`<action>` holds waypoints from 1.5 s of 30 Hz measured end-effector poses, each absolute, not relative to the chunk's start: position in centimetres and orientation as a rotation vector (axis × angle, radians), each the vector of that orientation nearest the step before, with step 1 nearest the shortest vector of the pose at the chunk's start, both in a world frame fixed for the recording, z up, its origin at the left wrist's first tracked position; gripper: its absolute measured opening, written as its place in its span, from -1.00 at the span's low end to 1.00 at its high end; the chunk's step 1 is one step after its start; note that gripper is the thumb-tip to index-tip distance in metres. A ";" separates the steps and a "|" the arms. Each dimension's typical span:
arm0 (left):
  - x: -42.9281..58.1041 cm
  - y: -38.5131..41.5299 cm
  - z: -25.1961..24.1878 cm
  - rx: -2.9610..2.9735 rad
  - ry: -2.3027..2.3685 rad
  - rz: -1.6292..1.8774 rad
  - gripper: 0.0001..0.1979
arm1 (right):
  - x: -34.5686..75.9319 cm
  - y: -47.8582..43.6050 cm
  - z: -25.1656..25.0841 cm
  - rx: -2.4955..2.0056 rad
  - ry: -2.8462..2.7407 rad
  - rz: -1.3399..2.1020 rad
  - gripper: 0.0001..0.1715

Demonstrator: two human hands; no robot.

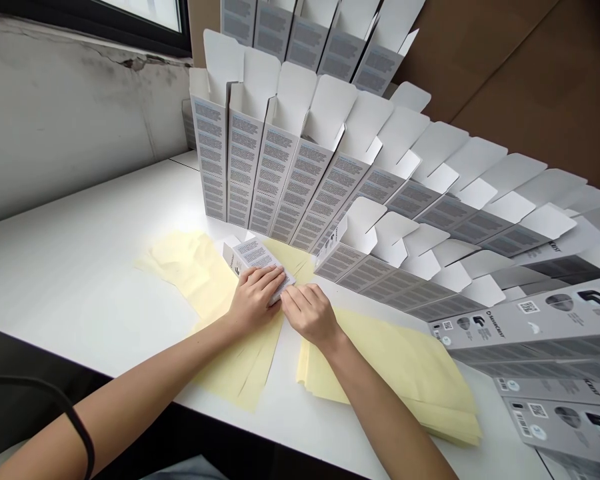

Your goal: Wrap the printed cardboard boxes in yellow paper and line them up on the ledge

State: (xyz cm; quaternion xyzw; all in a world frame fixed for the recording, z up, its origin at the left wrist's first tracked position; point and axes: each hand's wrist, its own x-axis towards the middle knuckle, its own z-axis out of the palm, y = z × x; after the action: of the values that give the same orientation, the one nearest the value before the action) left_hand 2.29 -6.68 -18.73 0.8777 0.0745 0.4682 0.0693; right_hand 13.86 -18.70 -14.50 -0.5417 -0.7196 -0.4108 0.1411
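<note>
A small printed cardboard box (256, 253) lies tilted on the table over yellow sheets. My left hand (258, 287) is laid over its top, fingers wrapped across the printed side and gripping it. At the box's near right end, my right hand (310, 312) has its fingers curled and pinched together against the edge; the bit between the fingertips is hidden. Thin yellow paper (240, 373) spreads beneath the box and my left forearm. A thicker stack of yellow paper (400, 367) sits under my right forearm.
Rows of upright open-topped boxes (275, 180) stand behind my hands, flaps raised. Closed boxes (525, 320) are piled at the right. A white wall (65, 107) bounds the white table (105, 260) at left. A dark cable (55, 390) loops over my left forearm.
</note>
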 end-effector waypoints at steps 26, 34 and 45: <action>2.1 -6.7 -18.6 2.655 0.222 1.407 -0.57 | 14.0 -18.9 -13.9 -1.710 -1.860 -0.830 -0.83; 2.1 -6.6 -19.0 2.639 0.223 1.384 -0.56 | 13.6 -18.8 -14.2 -1.582 -1.888 -0.723 -0.78; 2.1 -6.7 -18.9 2.676 0.255 1.347 -0.54 | 15.5 -18.5 -14.3 -1.689 -1.386 -0.362 -0.66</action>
State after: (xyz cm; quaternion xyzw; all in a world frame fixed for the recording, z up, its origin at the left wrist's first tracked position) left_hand 2.08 -6.68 -18.86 0.8880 0.0847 0.4469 0.0675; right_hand 15.49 -18.52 -14.31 -0.6821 -0.5599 -0.1463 0.4471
